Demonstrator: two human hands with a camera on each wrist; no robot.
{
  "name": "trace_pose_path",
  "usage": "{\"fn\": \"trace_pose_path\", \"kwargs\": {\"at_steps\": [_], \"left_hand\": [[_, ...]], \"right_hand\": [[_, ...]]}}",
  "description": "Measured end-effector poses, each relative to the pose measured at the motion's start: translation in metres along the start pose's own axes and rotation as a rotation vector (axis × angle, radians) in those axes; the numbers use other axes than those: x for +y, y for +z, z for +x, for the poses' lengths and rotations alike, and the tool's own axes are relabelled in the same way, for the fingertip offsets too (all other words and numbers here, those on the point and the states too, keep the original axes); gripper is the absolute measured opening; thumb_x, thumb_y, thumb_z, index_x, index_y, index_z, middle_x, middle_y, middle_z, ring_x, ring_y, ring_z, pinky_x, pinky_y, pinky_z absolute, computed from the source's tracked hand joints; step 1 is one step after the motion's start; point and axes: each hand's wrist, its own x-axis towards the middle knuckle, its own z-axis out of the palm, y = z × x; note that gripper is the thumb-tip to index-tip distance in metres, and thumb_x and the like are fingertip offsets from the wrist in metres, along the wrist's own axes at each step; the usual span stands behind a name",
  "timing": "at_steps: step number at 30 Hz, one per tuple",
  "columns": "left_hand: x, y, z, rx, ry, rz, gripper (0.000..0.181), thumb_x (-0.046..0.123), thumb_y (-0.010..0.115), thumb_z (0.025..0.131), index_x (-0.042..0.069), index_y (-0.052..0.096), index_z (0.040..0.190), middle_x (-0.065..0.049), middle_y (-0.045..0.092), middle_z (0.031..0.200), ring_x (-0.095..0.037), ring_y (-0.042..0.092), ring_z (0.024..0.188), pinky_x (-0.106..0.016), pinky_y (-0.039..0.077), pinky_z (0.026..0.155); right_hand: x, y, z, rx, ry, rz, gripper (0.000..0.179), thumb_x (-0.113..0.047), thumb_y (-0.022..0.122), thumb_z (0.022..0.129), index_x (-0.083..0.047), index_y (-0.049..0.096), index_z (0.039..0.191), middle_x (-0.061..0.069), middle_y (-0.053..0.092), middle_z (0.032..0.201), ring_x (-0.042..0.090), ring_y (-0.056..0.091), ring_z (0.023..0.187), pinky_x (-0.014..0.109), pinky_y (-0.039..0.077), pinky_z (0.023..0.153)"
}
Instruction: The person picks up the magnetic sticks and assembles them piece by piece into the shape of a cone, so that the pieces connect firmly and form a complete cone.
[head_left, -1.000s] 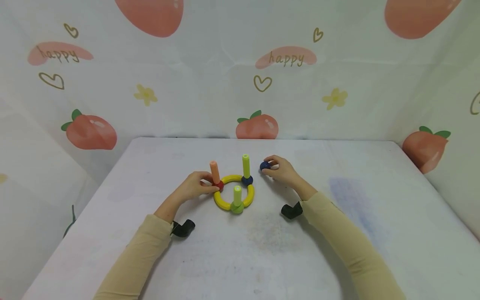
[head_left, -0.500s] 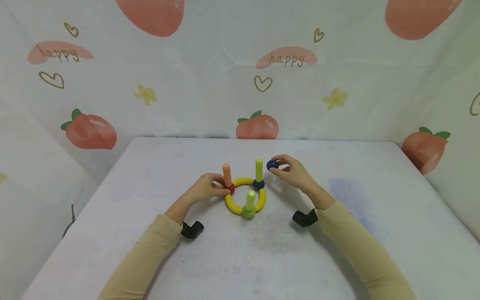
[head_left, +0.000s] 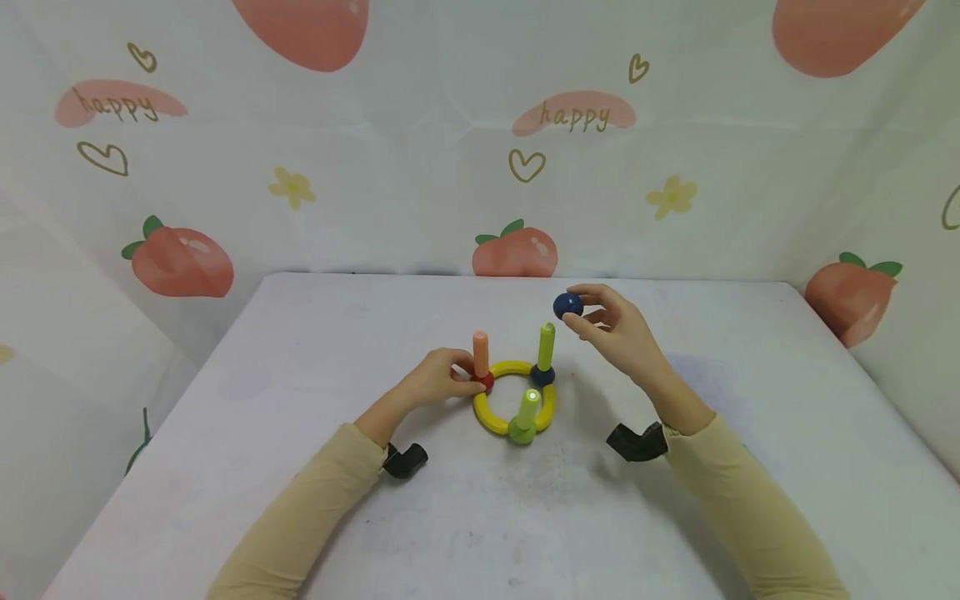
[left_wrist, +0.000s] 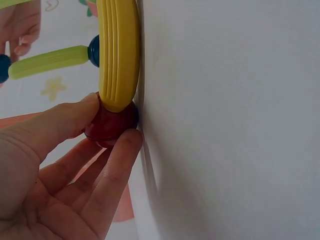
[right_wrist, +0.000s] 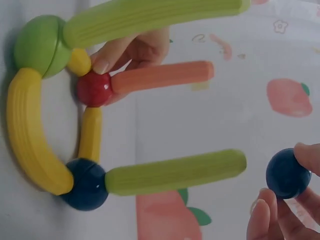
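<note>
On the table, yellow curved rods (head_left: 491,419) join a red ball (left_wrist: 111,122), a green ball (right_wrist: 42,46) and a blue ball (right_wrist: 86,184) into a ring. An orange rod (right_wrist: 162,77) stands upright on the red ball. Light green rods rise from the other balls, one on the blue ball (right_wrist: 176,172) and one on the green (right_wrist: 155,20). My left hand (head_left: 438,379) pinches the red ball between thumb and fingers. With fingertips and thumb, my right hand (head_left: 622,337) holds a second blue ball (head_left: 567,306) above and slightly right of the blue ball's rod, apart from it.
The white table (head_left: 375,533) stretches around the ring, its back edge near a patterned cloth (head_left: 420,150). Black wrist-worn pieces stick out below each sleeve, one by the left wrist (head_left: 407,461) and one by the right (head_left: 637,442).
The ring with its rods has slid right across the table, the left hand holding the red ball throughout. My right hand has moved right and lifted, carrying the loose blue ball.
</note>
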Motion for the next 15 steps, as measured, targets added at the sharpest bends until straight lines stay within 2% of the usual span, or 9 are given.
{"fn": "trace_pose_path", "kwargs": {"at_steps": [6,15], "left_hand": [[0.0066,0.0062,0.0032,0.001,0.0,0.015,0.026,0.017,0.072,0.081,0.003,0.065,0.102,-0.013,0.067,0.101,-0.01,0.059,0.07,-0.018,0.047,0.065],[0.0081,0.009,0.0047,0.007,-0.011,0.031,0.027,0.018,0.072,0.081,0.004,0.065,0.103,-0.012,0.067,0.103,-0.01,0.06,0.072,-0.019,0.049,0.067]], "right_hand": [[-0.0078,-0.0011,-0.0076,-0.022,-0.011,-0.012,0.042,-0.024,0.063,0.089,-0.014,0.051,0.128,0.009,0.056,0.119,0.012,0.06,0.087,0.022,0.05,0.074],[-0.0077,0.0023,-0.0105,-0.027,-0.003,0.003,0.04,-0.021,0.063,0.089,-0.013,0.052,0.127,0.012,0.057,0.118,0.016,0.058,0.086,0.02,0.049,0.073]]}}
